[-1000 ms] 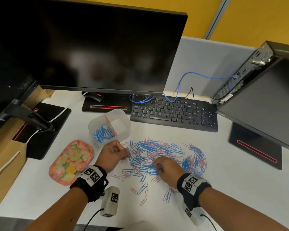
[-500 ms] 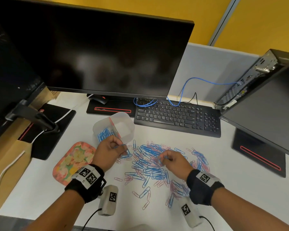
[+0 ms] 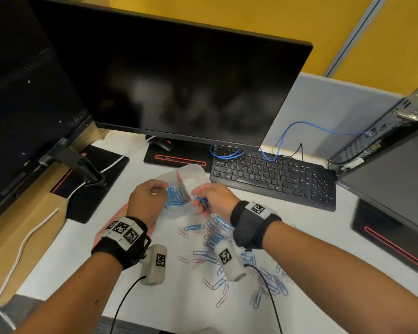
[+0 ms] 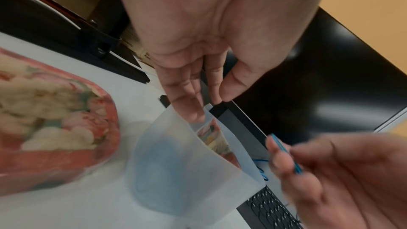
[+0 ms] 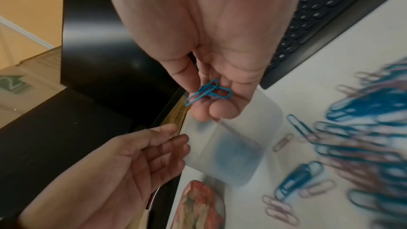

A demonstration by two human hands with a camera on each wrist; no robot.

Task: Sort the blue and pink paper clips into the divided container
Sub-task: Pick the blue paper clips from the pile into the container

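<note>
The translucent divided container (image 3: 195, 170) stands in front of the monitor, with several blue clips (image 3: 176, 197) in its left compartment. My left hand (image 3: 158, 191) hovers over that compartment's near rim; the left wrist view shows its fingers (image 4: 187, 104) fairly straight with nothing between them. My right hand (image 3: 202, 201) is at the container's near right rim and pinches a few blue paper clips (image 5: 207, 91) between thumb and fingers. The mixed pile of blue and pink clips (image 3: 217, 237) lies on the table under my right wrist.
A floral pink lid (image 4: 55, 119) lies left of the container, mostly under my left wrist in the head view. A black keyboard (image 3: 270, 174) sits right of the container. The monitor (image 3: 179, 88) stands behind it, and a computer case (image 3: 384, 165) at the right.
Both hands have left the pile and moved up to the container. The right hand carried blue clips there. The clip the left hand held half a second ago no longer shows.
</note>
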